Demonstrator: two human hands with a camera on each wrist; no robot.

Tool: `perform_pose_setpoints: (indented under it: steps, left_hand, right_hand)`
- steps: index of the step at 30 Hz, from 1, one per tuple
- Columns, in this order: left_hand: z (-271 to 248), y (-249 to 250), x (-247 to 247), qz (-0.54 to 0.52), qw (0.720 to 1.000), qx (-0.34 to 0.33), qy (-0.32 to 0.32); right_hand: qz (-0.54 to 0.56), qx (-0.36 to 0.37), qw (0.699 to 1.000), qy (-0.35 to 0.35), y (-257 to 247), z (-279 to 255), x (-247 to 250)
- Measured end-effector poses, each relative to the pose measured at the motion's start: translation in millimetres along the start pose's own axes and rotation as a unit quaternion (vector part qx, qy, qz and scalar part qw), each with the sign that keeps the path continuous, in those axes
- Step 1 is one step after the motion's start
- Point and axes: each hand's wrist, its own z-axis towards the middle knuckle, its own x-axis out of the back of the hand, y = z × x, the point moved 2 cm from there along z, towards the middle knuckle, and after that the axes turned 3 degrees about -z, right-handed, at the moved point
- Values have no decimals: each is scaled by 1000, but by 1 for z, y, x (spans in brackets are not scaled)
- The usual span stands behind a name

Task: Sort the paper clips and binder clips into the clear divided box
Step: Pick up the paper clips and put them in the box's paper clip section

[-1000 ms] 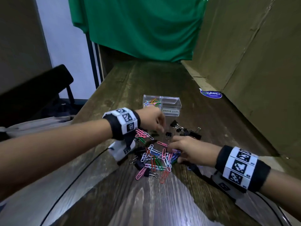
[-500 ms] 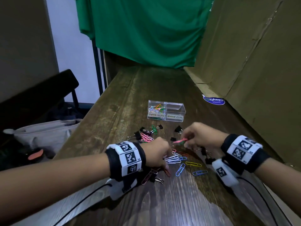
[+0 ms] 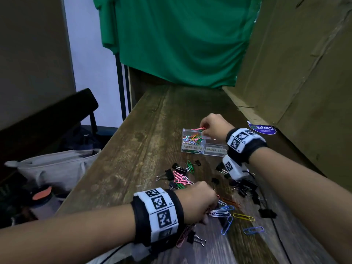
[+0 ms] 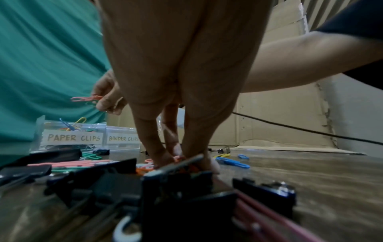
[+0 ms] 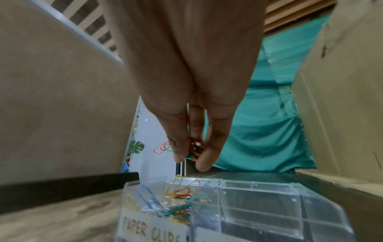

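The clear divided box point(image 3: 215, 149) stands mid-table, labelled PAPER CLIPS on the left and BINDER CLIPS on the right. Coloured paper clips point(image 3: 192, 139) lie in the left compartment point(image 5: 157, 201); the right one point(image 5: 259, 201) looks bare. My right hand point(image 3: 204, 128) hovers over the left compartment and pinches a few paper clips point(image 5: 160, 148), pink, orange and green. My left hand point(image 3: 209, 208) reaches down into the loose pile point(image 3: 222, 213) near me, its fingertips point(image 4: 165, 158) pinching orange clips. Black binder clips point(image 3: 171, 175) lie scattered around the pile.
A cardboard wall point(image 3: 304, 82) runs along the right, with a blue sticker point(image 3: 263, 129) at its foot. Green cloth point(image 3: 181, 39) hangs behind. The table's left edge point(image 3: 106, 161) drops to a grey bag point(image 3: 57, 168) and a black chair point(image 3: 47, 115). More binder clips point(image 3: 245, 187) lie under my right forearm.
My right hand has lifted from the pile with the pink clips and moved away to above the box's left compartment. My left hand has stayed on the pile.
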Motion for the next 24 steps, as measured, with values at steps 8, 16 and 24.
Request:
perform_pose_setpoints:
  steps: [8, 16, 24]
  left_hand:
    - [2, 15, -1, 53, 998, -13, -15]
    - [0, 10, 3, -10, 1000, 2, -4]
    - [2, -13, 45, -108, 993, 10, 55]
  right_hand:
    - [-73, 36, 994, -71, -25, 31, -18]
    - [-58, 65, 996, -23, -29, 12, -13]
    - [-56, 146, 965, -212, -40, -45, -41]
